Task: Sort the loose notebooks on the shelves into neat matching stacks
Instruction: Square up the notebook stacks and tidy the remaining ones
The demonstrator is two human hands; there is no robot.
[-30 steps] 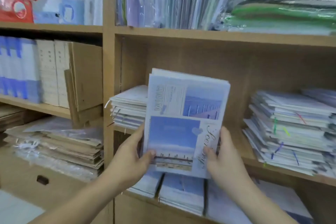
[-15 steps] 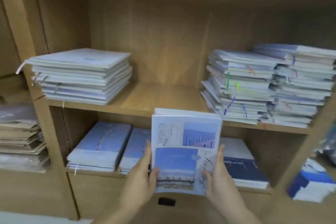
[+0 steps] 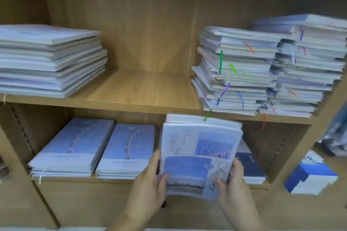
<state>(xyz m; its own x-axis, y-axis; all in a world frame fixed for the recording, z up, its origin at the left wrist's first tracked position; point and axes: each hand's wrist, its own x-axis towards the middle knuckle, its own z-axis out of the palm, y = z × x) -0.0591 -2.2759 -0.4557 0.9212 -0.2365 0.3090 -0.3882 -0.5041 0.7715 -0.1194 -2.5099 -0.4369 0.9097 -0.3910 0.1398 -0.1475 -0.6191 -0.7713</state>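
Observation:
A small pile of blue-and-white notebooks (image 3: 199, 155) with sky photos on the cover stands upright in front of the lower shelf (image 3: 62, 178). My left hand (image 3: 150, 185) grips its left edge and my right hand (image 3: 232, 184) grips its right edge, thumbs on the cover. Two flat stacks of blue notebooks (image 3: 75, 146) (image 3: 129, 150) lie on the lower shelf to the left. A dark blue notebook stack (image 3: 249, 167) lies behind the held pile on the right, partly hidden.
On the upper shelf (image 3: 137, 92), a neat pale stack (image 3: 48, 60) lies at the left and two uneven stacks with coloured ribbons (image 3: 236, 69) (image 3: 308, 65) at the right. A blue-and-white stack (image 3: 309, 176) sits in the neighbouring bay, low right.
The held pile has come down from in front of the upper shelf to the lower shelf. The view has tilted down and moved closer. Both hands keep the same hold.

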